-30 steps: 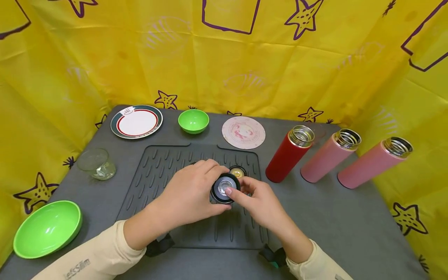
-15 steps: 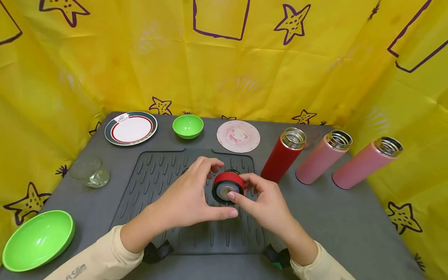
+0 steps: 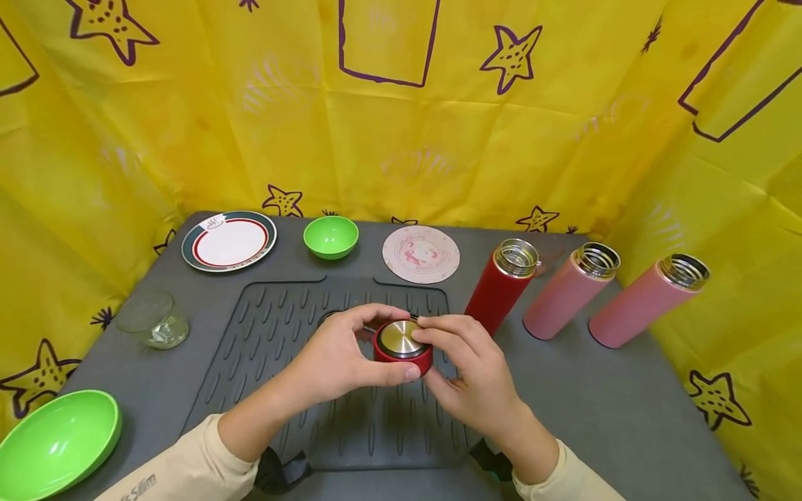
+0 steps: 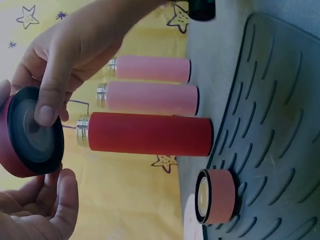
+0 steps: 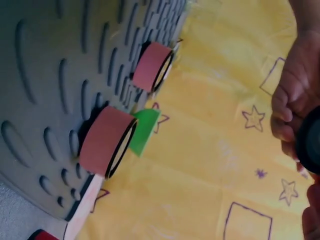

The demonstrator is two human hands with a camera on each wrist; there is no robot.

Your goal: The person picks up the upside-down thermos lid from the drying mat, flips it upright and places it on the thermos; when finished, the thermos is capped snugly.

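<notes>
Both hands hold a red bottle lid [image 3: 401, 341] above the dark ridged drying mat [image 3: 263, 362], its shiny metal top facing up in the head view. My left hand [image 3: 335, 355] grips its left side, thumb in front and fingers behind. On the right side my right hand [image 3: 473, 369] pinches it, fingertips on the metal top and thumb below; in the left wrist view that thumb presses the grey underside. Two pink lids, one nearer [image 5: 107, 142] and one farther [image 5: 151, 67] in the right wrist view, rest on the mat, mostly hidden by the hands from above.
To the right stand a lidless red bottle [image 3: 501, 289] and two lidless pink bottles [image 3: 570, 296]. A plate [image 3: 228, 242], a small green bowl [image 3: 331, 238] and a round pink mat [image 3: 421, 255] line the back. A glass [image 3: 163, 327] and larger green bowl [image 3: 59, 442] are at left.
The red lid has been turned over, from grey underside showing to metal top up. My left hand let go of it midway and now grips it again.
</notes>
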